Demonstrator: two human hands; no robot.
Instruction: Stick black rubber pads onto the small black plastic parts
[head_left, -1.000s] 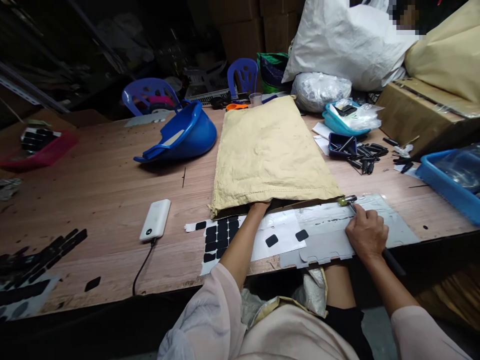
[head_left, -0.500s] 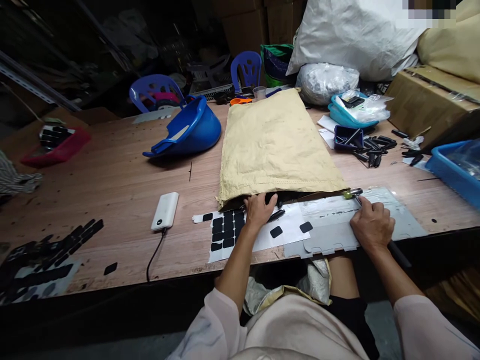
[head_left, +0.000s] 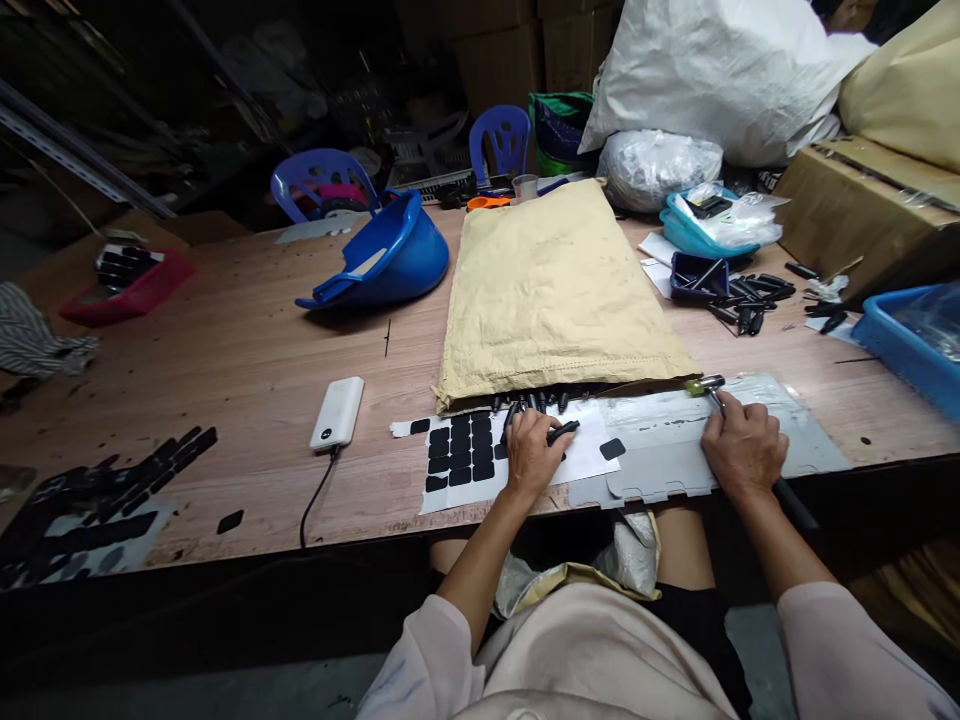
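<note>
My left hand [head_left: 530,452] rests on a white backing sheet [head_left: 581,462] with its fingers closed round a slim black stick-like part [head_left: 561,432]. Several more such black parts [head_left: 529,402] poke out from the open mouth of a tan woven sack [head_left: 551,290]. A grid of black pads [head_left: 459,453] sits on the sheet just left of that hand, and a single black pad [head_left: 612,449] lies to its right. My right hand [head_left: 742,450] is closed on a screwdriver [head_left: 705,388] with a green collar, pressing down on a grey metal plate [head_left: 667,470].
A white power bank [head_left: 338,413] with a cable lies left of the sheet. An overturned blue basin [head_left: 382,260], a red tray [head_left: 127,285], loose black parts [head_left: 739,295], blue trays [head_left: 900,350] and a cardboard box [head_left: 847,215] ring the wooden table [head_left: 225,380]. Black strips [head_left: 90,500] lie far left.
My left hand has come out from under the sack's mouth towards me, drawing black parts out, and now grips one on the white sheet. My right hand has stayed on the plate.
</note>
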